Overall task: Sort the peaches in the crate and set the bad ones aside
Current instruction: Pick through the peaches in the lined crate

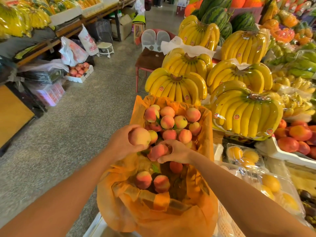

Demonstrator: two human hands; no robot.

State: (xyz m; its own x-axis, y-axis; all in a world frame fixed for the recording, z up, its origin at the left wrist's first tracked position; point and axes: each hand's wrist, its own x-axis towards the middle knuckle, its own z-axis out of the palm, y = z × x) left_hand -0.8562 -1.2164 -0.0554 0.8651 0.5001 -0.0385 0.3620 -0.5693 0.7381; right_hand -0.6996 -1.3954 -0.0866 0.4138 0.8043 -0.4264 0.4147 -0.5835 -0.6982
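You've got 2 peaches in hand, 1 each. L hand (122,142) wraps the pale peach (139,136): fingers curled over its far side, thumb under it, fruit at 3 o'clock of the palm, over the 9 o'clock rim of the crate (208,127). R hand (178,151) grips the red peach (158,152): fingers arched over the top, thumb beneath, fruit at 9 o'clock of the palm, mid-crate, just above the pile. The 2 held fruits sit just beside each other; can't tell if they touch.

Loose peaches (167,122) in the crate: approx 12 heaped at the 12 o'clock end, 3 more low at the 6 o'clock end, w/ a dip between. 1 orange liner (153,218) covers the walls and bunches high over the 6 o'clock rim; the 3 o'clock wall stands tall.

Room: the floor (77,134) is open from 7 to 11 o'clock, right off the crate's 9 o'clock edge. 1 white box (82,77) of peaches sits on it, well apart at 10 o'clock. From 12 to 2 o'clock you're hemmed in by 6 bunches of bananas (176,86), the nearest right at the far rim. At 3 to 4 o'clock, 2 clear packs (244,155) of yellow fruit lie near the crate's side.
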